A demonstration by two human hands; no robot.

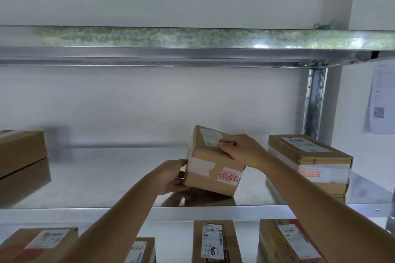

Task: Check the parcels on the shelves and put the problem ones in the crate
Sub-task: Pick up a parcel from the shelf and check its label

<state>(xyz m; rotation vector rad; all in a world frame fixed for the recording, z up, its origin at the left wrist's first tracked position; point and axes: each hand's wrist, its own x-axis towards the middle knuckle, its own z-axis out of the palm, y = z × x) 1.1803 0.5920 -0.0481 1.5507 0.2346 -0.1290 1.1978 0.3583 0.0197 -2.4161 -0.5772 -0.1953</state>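
The galvanised steel shelf (102,179) is carrying everything here, its glossy deck mirroring the boxes. To the right, a stack of taped cartons (310,162) is sitting against the upright post (316,100), and at the far left another brown carton (21,151) is resting on the same deck. On the lower shelf, a parcel marked 1786 (213,241) is lying label up.

The small cardboard parcel (213,162) under inspection is sitting mid-shelf, tipped up on its lower edge and leaning away from the camera, with a red-printed sticker (228,175) and white tape on its front face. The left hand (173,177) is gripping its lower left corner, fingers curled under and around the edge. The right hand (237,149) is pressing down on the top, fingertips lying over the shipping label (211,136).

The crate is not in view, so the parcel is nowhere near its possible destination yet.

The risks, as I judge them: the deck looks slick, so the tilted parcel could be sliding off its edge if the left grip loosens; and the fingers are covering part of the label, which could be hiding a fault.
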